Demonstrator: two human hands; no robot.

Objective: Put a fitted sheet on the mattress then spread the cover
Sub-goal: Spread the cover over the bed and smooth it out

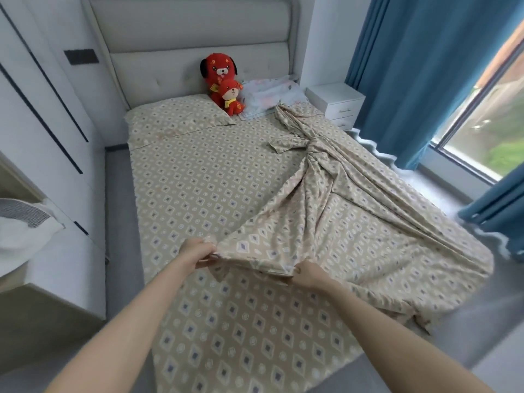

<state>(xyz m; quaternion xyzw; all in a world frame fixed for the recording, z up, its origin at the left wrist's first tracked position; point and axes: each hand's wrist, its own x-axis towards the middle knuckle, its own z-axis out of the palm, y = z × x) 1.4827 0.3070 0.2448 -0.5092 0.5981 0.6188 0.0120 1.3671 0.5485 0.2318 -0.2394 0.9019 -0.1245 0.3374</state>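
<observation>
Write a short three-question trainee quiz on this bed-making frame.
1. True or false: the left hand and the right hand both grip an edge of the cover.
2. The cover lies bunched mostly toward: A) the window side, B) the wardrobe side, C) the middle of the bed.
3. How many red plush toys sit by the headboard?
Key: 1 true; 2 A; 3 two.

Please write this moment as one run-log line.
stage: spreading cover | left grip: pinches cover corner | right grip: pinches same edge | fitted sheet: on, flat | cover: bunched on right side
</observation>
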